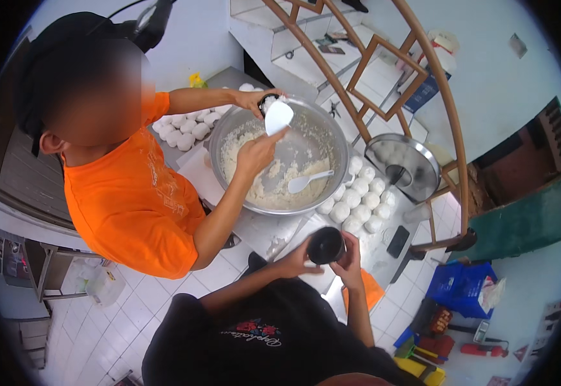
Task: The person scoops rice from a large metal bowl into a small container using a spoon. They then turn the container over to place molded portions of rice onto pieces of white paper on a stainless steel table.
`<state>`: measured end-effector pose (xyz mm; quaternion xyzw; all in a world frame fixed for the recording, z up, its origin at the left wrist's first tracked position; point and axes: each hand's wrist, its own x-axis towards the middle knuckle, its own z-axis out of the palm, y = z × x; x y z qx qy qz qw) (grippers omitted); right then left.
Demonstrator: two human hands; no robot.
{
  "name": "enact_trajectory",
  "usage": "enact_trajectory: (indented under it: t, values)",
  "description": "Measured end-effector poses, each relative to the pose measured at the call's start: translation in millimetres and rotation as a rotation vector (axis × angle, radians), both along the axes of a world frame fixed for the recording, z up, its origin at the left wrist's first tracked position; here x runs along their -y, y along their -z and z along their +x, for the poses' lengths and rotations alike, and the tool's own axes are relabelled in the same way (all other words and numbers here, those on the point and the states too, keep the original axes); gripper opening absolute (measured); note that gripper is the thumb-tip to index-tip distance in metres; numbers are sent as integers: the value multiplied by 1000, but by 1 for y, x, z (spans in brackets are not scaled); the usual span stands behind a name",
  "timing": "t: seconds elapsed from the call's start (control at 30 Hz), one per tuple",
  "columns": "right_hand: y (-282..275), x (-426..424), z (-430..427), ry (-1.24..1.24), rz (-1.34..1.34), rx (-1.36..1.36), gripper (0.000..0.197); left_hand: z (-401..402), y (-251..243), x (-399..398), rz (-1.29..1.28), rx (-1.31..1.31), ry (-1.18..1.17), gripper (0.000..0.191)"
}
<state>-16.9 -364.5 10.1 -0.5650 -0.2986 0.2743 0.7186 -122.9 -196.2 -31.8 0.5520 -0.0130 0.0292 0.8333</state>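
A black cup is held between my two hands, its mouth tilted up towards me and no food visible in it. My left hand grips its left side, and my right hand wraps the right side. Just beyond the cup, rows of white balls of food sit on the metal table. A wide metal basin stands further off, with white grainy food spread over its bottom and wall. In it rests a white paddle.
Over the basin, a person in an orange shirt holds another white paddle and a black cup of white food. More balls lie behind. A metal lid leans by the railing. A phone and orange cloth are at right.
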Motion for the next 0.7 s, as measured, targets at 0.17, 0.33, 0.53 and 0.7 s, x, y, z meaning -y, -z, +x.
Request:
enact_trajectory:
  t: [0.17, 0.33, 0.53, 0.7]
  values:
    - [-29, -46, 21, -186, -118, 326, 82, -4, -26, -40, -1, 60, -293, 108]
    - [-81, -95, 114, -322, -393, 564, 24, 5, -50, -104, 499, 59, -496, 103]
    - [35, -227, 184, -212, -1121, 1425, 16, 13, -47, -122, 591, 71, -668, 105]
    - [89, -254, 198, -428, -1384, 1651, 32, 27, -49, -135, 789, 67, -635, 101]
